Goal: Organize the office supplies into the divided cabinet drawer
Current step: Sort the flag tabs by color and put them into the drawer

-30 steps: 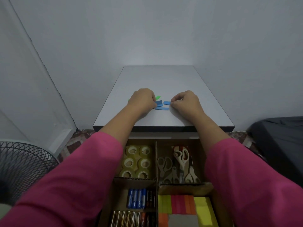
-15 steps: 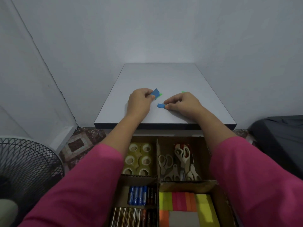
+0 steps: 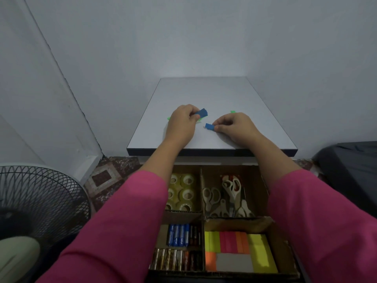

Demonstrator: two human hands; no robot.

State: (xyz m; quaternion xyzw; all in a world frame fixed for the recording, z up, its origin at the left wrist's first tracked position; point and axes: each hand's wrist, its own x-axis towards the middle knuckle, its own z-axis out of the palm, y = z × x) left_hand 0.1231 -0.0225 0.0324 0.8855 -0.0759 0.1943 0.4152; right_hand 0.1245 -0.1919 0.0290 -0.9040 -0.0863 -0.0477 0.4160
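Hands pinch flat blue paper slips — left hand (image 3: 181, 123) one (image 3: 202, 113), right hand (image 3: 234, 126) another (image 3: 209, 127).

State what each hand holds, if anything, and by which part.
The left hand pinches small blue paper strips by their near-left end. The right hand pinches another small blue paper strip by its right end.

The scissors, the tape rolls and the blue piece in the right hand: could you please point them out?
scissors (image 3: 231, 187), head view, white handle of the largest pair.
tape rolls (image 3: 186, 194), head view, a middle roll.
blue piece (image 3: 209, 126), head view, its exposed face.
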